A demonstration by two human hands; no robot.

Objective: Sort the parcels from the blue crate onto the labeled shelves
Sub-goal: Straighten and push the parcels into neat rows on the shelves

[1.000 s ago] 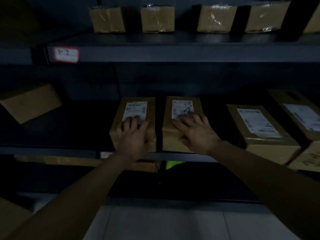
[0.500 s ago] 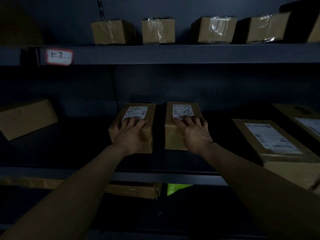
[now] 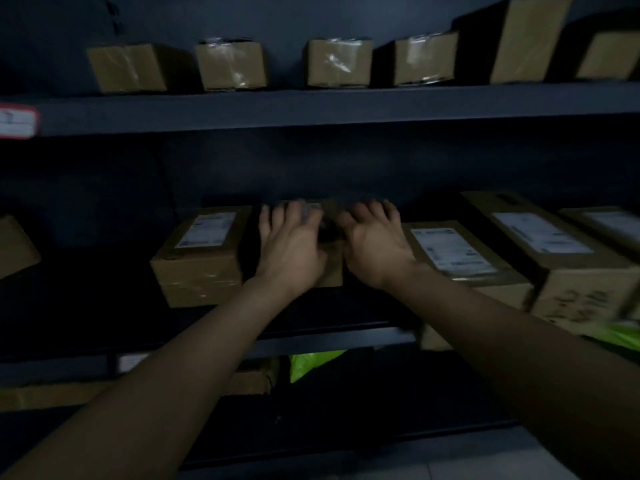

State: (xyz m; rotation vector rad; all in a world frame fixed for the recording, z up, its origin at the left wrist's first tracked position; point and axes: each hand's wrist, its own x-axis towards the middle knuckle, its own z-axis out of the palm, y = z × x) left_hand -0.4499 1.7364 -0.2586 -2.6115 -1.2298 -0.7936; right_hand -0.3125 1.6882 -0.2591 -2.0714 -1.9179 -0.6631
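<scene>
— dim metal shelving fills the view, with a row of small boxes on the upper shelf (image 3: 346, 105). where's the parcel being sorted?
— on the middle shelf (image 3: 329, 336), under both hands. the parcel (image 3: 332, 271) sits between the left box (image 3: 201, 258) and the right box (image 3: 453, 251), close to both. the blue crate isn't in view.
— so which step is this?
— placing, and i'd say near the end of it: the parcel rests on the shelf and looks to be getting nudged into line with its neighbours.
— and the hands?
— both arms reach forward and up. the left hand (image 3: 291, 251) lies on the parcel's top left and the right hand (image 3: 374, 247) on its top right, palms down. the fingers (image 3: 281, 220) are stretched out and a little apart, pressing on top, not wrapped round it. blur hides the thumbs.
— next?
— probably lift both hands clear without dragging the parcel. then fetch another from the crate and check its label against the shelf tag (image 3: 17, 120).
</scene>
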